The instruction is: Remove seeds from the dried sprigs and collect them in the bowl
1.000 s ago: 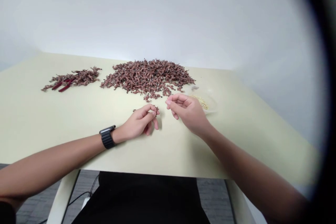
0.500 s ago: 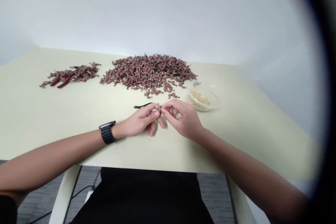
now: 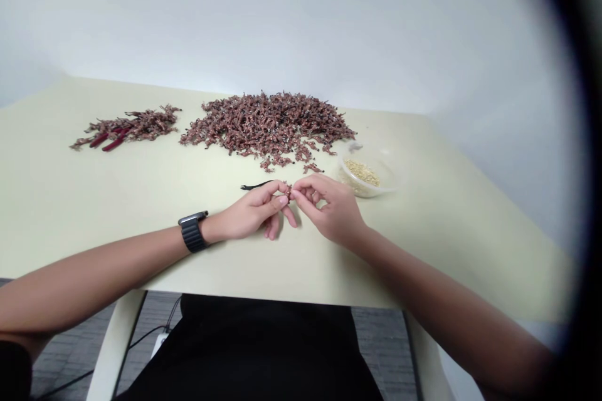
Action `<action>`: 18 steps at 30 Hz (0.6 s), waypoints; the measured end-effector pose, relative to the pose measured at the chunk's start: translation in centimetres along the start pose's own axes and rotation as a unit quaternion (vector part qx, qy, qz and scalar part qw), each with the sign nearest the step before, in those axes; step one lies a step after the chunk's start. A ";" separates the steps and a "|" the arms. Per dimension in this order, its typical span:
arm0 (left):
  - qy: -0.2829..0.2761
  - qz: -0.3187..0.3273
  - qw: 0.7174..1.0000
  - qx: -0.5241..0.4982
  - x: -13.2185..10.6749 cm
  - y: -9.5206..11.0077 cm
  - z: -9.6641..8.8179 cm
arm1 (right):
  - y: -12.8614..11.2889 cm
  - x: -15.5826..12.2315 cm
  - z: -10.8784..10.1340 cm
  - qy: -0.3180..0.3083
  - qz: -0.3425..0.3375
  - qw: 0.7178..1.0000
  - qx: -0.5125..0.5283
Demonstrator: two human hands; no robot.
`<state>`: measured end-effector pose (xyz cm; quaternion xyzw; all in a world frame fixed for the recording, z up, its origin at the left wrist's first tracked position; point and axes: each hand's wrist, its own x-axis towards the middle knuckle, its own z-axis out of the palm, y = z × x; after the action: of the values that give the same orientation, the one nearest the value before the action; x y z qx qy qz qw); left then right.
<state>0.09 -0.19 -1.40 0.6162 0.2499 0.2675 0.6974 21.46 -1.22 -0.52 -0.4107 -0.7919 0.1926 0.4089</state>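
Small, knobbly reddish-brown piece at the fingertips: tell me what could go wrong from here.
The bare left hand has the small, knobbly reddish-brown piece in a fingertip grip, so it could slip. The round, translucent plastic bowl of yellowish bits stands close beside the bare right hand; a knock might spill them.

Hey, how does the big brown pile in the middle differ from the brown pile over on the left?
The middle pile is much larger and heaped higher; the left pile is small and low. The left pile has dark red handles showing at its near edge; none show in the middle pile. Both are jumbles of similar reddish-brown pieces on the pale table.
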 end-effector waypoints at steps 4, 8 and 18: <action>0.000 -0.002 1.000 0.003 0.0 0.0 0.0 | 0.3 0.0 0.1 0.001 -0.020 1.000 -0.006; 0.002 -0.001 1.000 0.005 0.1 0.0 -0.1 | 0.6 0.0 0.2 0.009 -0.049 0.999 -0.015; 0.026 0.001 0.996 0.087 -0.3 0.1 0.2 | 1.6 -0.6 0.6 -0.004 -0.134 0.978 -0.162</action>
<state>0.00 -0.50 -1.30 0.6674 0.2897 0.2617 0.6341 21.97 -0.72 -2.21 -0.3607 -0.8619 0.0068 0.3564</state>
